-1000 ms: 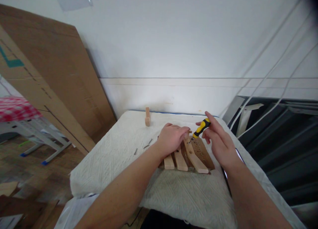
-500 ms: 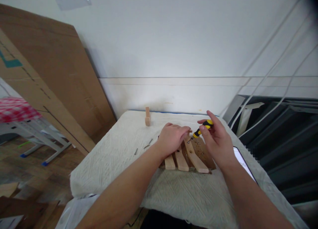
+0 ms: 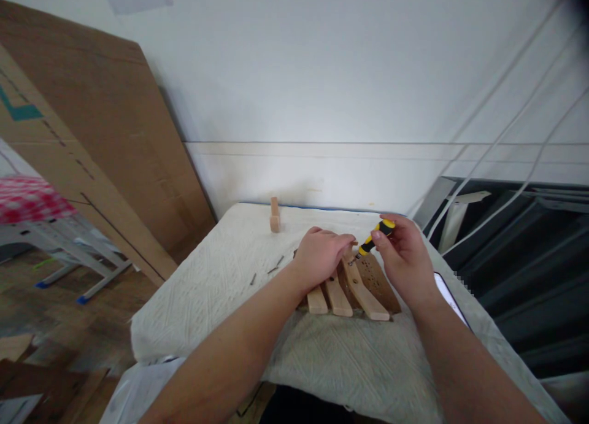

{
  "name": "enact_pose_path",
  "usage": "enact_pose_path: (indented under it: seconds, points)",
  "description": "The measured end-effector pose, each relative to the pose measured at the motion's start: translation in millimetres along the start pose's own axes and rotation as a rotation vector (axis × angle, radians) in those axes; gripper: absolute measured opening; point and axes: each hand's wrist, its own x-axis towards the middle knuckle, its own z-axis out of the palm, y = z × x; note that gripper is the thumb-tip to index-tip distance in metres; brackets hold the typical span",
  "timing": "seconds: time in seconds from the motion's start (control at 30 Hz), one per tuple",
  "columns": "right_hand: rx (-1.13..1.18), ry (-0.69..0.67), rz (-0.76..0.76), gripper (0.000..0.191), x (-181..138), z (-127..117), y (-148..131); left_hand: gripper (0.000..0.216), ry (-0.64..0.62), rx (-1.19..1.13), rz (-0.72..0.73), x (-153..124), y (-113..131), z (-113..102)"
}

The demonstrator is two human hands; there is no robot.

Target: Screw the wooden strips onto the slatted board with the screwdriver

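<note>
My right hand (image 3: 405, 264) is closed around the yellow and black handle of a screwdriver (image 3: 373, 237). The screwdriver slants down to the left, its tip at the upper part of a curved wooden piece (image 3: 364, 294) with a dark hole. My left hand (image 3: 319, 256) presses on the far ends of the wooden pieces, its fingers wrapped over them and partly hidden. Two more pieces, a middle one (image 3: 339, 298) and a left one (image 3: 317, 302), lie alongside. Beneath them is a brown board (image 3: 383, 280) with dark specks. Whether a screw sits under the tip is too small to tell.
Loose screws (image 3: 253, 279) lie on the cream cloth (image 3: 202, 301) left of my left hand. Farther back is another wooden piece (image 3: 275, 221). A phone (image 3: 450, 298) lies beside my right forearm. The wall (image 3: 294, 92) rises behind the table; a large cardboard box (image 3: 115, 129) leans at left.
My right hand's fingers have curled in around the screwdriver handle, where the index finger was raised before. The left hand stays on the wooden pieces.
</note>
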Motion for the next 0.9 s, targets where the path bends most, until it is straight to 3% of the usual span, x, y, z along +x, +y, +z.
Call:
enact_pose_path:
  seconds: [0.23, 0.47, 0.7, 0.9]
  points:
    - [0.069, -0.134, 0.019, 0.037, -3.2, -3.8, -8.1, 0.023, 0.018, -0.023, 0.012, 0.1, 0.1, -1.1]
    - [0.158, 0.02, 0.044, 0.035, -1.0, 6.8, -11.1, 0.024, 0.006, -0.011, 0.011, 0.9, 0.1, 0.1]
    - [0.16, -0.193, 0.22, 0.046, -2.3, -4.7, -13.6, 0.023, 0.014, -0.018, 0.012, 0.2, 0.0, 0.9]
    - [0.047, -0.173, 0.204, 0.037, 0.6, -6.2, -8.7, 0.022, 0.008, -0.008, 0.017, -0.6, 3.0, -3.9]
